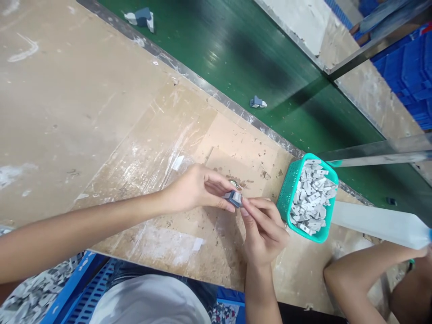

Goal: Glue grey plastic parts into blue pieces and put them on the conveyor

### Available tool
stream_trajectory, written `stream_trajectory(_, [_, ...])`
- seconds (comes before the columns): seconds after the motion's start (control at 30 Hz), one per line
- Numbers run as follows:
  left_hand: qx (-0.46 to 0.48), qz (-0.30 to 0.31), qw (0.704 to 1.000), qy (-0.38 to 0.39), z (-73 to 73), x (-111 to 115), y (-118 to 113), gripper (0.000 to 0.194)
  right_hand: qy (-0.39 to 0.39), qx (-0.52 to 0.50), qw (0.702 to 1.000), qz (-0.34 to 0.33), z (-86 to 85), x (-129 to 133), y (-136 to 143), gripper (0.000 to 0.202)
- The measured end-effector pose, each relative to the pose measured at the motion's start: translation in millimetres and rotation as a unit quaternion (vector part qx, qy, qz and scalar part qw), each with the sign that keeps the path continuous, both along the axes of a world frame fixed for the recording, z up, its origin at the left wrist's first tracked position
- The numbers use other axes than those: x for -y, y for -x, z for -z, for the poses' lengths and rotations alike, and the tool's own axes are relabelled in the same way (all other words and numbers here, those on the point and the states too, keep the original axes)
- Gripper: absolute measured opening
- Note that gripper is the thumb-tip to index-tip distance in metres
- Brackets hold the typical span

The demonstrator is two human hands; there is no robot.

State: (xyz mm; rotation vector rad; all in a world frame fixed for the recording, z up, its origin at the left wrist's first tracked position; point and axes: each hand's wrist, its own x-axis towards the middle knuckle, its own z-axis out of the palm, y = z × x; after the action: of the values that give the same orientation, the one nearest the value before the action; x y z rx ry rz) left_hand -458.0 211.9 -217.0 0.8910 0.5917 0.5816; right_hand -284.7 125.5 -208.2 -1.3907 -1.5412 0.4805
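Over the worn wooden table, my left hand [199, 189] pinches a small dark grey and light grey plastic part [234, 198] between thumb and fingers. From the other side, the fingertips of my right hand [265, 225] close on the same part at its light grey end. Whether the right fingers hold a separate small piece is hidden. Just behind the part, a small round metallic object [234, 183] is partly visible on the table. To the right of my right hand stands a turquoise basket [285, 193] filled with small light grey plastic pieces [312, 198].
A green conveyor belt [216, 54] runs along the table's far side, carrying assembled grey parts [258, 102]. A person's arm [357, 274] rests at the right near a translucent bottle [378, 222]. Blue crates [405, 67] are stacked beyond; a blue bin [67, 288] of pieces sits below left.
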Motion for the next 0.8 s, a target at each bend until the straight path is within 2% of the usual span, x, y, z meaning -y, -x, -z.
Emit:
stream_trajectory(0.13, [-0.006, -0.018, 1.000, 0.004, 1.8, -1.6, 2.4, 0.033, 0.056, -0.001, 0.997, -0.049, -4.6, 2.2, -5.8, 0.047])
stream_trajectory(0.23, [-0.041, -0.007, 0.999, 0.028, 3.3, -4.4, 4.6, 0.038, 0.094, 0.018, 0.988, -0.123, -16.8, -3.5, -14.0, 0.049])
stream_trajectory(0.3, [-0.043, 0.021, 0.995, 0.084, 2.9, -5.3, 5.5, 0.035, 0.123, 0.040, 0.978, -0.161, -29.2, -13.7, -19.0, 0.044])
stream_trajectory(0.4, [0.021, 0.078, 0.978, 0.194, -0.3, -4.0, 5.7, 0.027, 0.159, 0.042, 0.968, -0.190, -47.6, -35.1, -21.7, 0.028])
stream_trajectory(0.5, [0.056, 0.082, 0.963, 0.252, -5.3, -2.0, 6.7, 0.028, 0.164, -0.006, 0.964, -0.209, -57.4, -53.9, -17.2, 0.020])
stream_trajectory(0.63, [0.043, 0.073, 0.955, 0.283, -10.3, -2.9, 10.3, 0.026, 0.178, -0.029, 0.960, -0.216, -55.6, -62.8, -7.2, 0.019])
stream_trajectory(0.8, [0.005, 0.040, 0.951, 0.308, -9.9, -5.1, 12.5, 0.018, 0.168, -0.050, 0.972, -0.156, -44.9, -57.6, 1.0, 0.019])
